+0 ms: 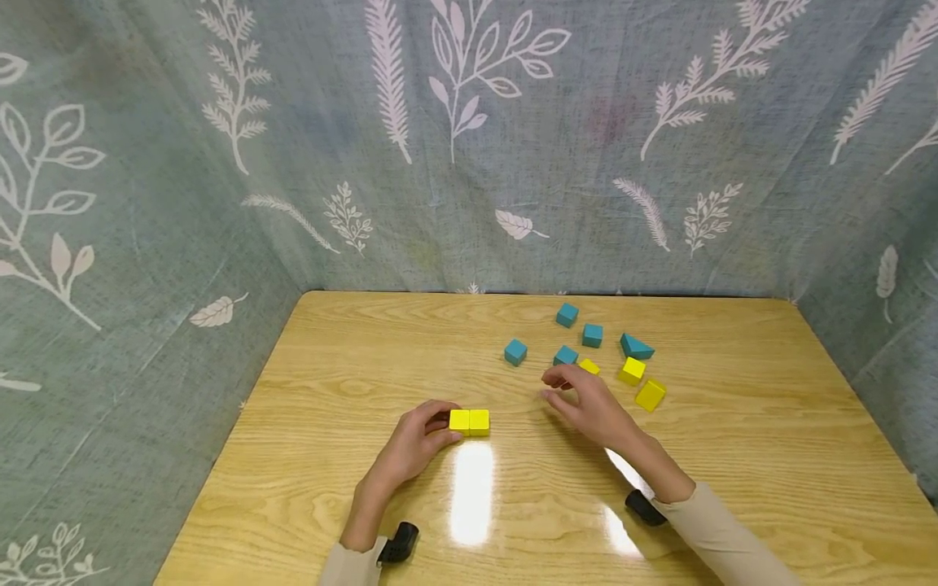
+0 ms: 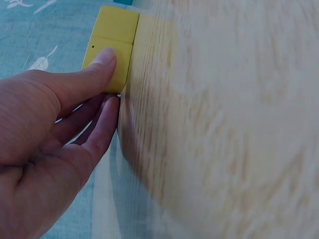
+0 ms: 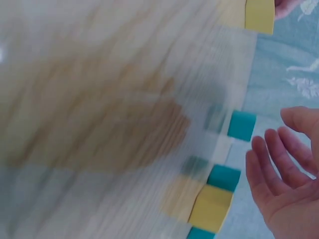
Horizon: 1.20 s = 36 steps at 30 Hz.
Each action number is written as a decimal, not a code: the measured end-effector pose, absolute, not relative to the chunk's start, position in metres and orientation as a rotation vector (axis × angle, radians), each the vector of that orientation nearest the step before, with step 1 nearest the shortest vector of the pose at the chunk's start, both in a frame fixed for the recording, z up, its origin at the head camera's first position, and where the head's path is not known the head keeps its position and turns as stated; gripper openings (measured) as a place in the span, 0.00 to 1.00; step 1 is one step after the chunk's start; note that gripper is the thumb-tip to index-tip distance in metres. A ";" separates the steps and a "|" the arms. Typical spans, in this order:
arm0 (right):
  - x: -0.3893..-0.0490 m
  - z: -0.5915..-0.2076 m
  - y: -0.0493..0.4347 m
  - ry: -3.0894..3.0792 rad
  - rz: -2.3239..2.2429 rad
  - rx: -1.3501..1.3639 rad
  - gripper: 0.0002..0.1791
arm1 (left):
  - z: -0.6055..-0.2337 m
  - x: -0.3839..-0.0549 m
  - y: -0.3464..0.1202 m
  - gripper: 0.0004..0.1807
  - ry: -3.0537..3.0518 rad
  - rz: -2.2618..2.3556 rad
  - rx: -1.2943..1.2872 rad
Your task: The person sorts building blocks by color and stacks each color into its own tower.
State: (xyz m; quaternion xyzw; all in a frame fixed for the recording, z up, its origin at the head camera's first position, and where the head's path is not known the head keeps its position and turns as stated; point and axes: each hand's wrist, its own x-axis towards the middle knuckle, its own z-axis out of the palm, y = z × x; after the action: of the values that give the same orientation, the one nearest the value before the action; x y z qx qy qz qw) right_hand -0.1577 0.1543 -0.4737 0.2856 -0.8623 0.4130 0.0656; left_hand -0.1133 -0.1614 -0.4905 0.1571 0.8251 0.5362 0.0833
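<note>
Two yellow cubes stand side by side, touching, near the middle of the table. My left hand (image 1: 413, 446) holds the left yellow cube (image 1: 459, 421), its thumb on the near face and fingertips on the far side; the right yellow cube (image 1: 479, 422) adjoins it. In the left wrist view the thumb lies against the yellow cube (image 2: 122, 74). Over the table to the right, my right hand (image 1: 589, 407) holds nothing, with its fingers relaxed and apart from the thumb. Just beyond it sit a blue cube (image 1: 565, 356) and a partly hidden yellow block (image 1: 589, 366).
Farther back lie more blue cubes (image 1: 567, 315) and a blue triangular block (image 1: 637, 347). Right of my right hand are a yellow cube (image 1: 632, 370) and another yellow block (image 1: 650, 395). The wooden table (image 1: 352, 350) meets a patterned cloth (image 1: 425, 203) at the back and sides.
</note>
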 end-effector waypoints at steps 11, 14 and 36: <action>-0.165 -0.474 0.185 -2.589 1.069 0.691 0.12 | -0.492 -0.114 -0.162 0.21 2.469 1.588 0.474; -0.167 -0.473 0.191 -2.579 1.023 0.643 0.14 | -0.491 -0.114 -0.162 0.20 2.472 1.587 0.465; -0.171 -0.472 0.197 -2.830 1.020 0.526 0.19 | -0.491 -0.115 -0.162 0.19 2.461 1.605 0.447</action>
State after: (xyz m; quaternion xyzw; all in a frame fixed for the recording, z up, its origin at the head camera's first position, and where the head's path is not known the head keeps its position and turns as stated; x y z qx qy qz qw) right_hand -0.1715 0.1967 -0.4720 0.1720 -0.9259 0.3335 0.0438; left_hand -0.1145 -0.1618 -0.4913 0.1498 0.8252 0.5380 0.0848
